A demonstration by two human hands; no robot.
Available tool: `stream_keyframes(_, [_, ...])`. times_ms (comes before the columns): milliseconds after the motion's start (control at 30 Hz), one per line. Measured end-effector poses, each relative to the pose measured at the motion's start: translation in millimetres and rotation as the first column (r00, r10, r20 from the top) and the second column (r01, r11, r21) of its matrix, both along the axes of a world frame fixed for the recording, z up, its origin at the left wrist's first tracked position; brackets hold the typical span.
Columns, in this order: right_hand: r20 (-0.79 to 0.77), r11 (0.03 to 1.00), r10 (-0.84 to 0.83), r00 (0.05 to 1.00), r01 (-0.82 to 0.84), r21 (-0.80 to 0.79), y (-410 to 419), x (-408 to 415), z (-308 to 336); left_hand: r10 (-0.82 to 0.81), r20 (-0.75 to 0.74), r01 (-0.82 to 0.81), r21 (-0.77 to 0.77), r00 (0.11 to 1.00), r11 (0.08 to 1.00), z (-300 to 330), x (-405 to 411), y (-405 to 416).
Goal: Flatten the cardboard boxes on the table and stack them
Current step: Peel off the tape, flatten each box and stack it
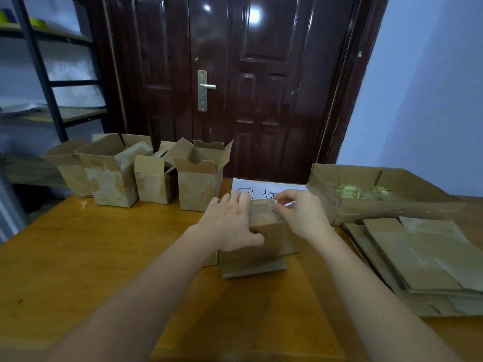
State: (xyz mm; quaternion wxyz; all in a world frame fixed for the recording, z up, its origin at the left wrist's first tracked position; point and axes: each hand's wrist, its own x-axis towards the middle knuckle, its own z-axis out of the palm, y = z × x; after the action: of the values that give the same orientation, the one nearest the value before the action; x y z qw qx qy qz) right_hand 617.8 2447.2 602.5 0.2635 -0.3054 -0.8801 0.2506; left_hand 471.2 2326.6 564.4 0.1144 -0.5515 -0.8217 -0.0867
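Both hands are working on one box (264,239) sitting mid-worktop (91,257). The left hand (231,224) is lying over its top and left side, fingers spread, thumb pressing the near face. The right hand (300,212) is pinching the box's far top edge with curled fingers. A flap (253,269) is lying flat on the worktop just nearer than the hands. Left of the left hand, bare worktop is running out to the edge. Beyond and left of it, four open boxes (154,176) are standing in a row; one is holding crumpled packing. Right of the right hand, a flattened stack (423,262) is lying near the edge, and beyond that a tray (366,207) is holding something greenish.
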Motion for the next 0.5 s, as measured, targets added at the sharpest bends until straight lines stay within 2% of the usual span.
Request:
stream_keyframes(100, [0.080,0.997,-0.034,0.996,0.039,-0.068,2,-3,1,-0.004,-0.006,0.004,0.007,1.000,1.000,2,1,-1])
stream_keyframes(233, [0.178,0.994,-0.102,0.979,0.093,0.056,2,-7,2,0.001,-0.022,-0.001,0.004,1.000,1.000,3,3,-2])
stream_keyframes(333, [0.162,0.992,-0.123,0.979,0.119,0.037,7,-7,2,0.002,-0.018,-0.002,0.001,1.000,1.000,4,3,-2])
stream_keyframes(500, [0.078,0.984,-0.127,0.989,0.136,-0.117,13,-1,-1,0.000,-0.011,0.000,-0.006,1.000,1.000,3,2,-2])
